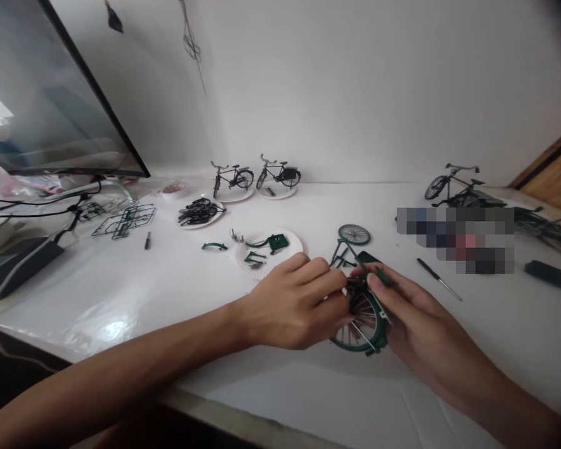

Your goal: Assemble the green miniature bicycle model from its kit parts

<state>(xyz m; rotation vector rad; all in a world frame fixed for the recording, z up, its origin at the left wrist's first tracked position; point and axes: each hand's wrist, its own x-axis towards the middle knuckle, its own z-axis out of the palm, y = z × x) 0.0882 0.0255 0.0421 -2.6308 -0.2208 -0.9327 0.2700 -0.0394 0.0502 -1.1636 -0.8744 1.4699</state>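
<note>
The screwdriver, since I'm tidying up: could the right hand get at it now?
Probably yes: nothing lies between the right hand and the screwdriver, though it holds the green model bicycle.

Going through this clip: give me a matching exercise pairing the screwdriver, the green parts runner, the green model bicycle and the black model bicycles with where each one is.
Things:
1. Screwdriver
2. Green parts runner
3. Green model bicycle
4. Two black model bicycles

Places:
A. Gripped between the left hand and right hand
B. Standing on paper plates at the back
C. Lying flat at far left
D. Lying right of the hands

Pairs: 1-D, 2-C, 3-A, 4-B
</note>
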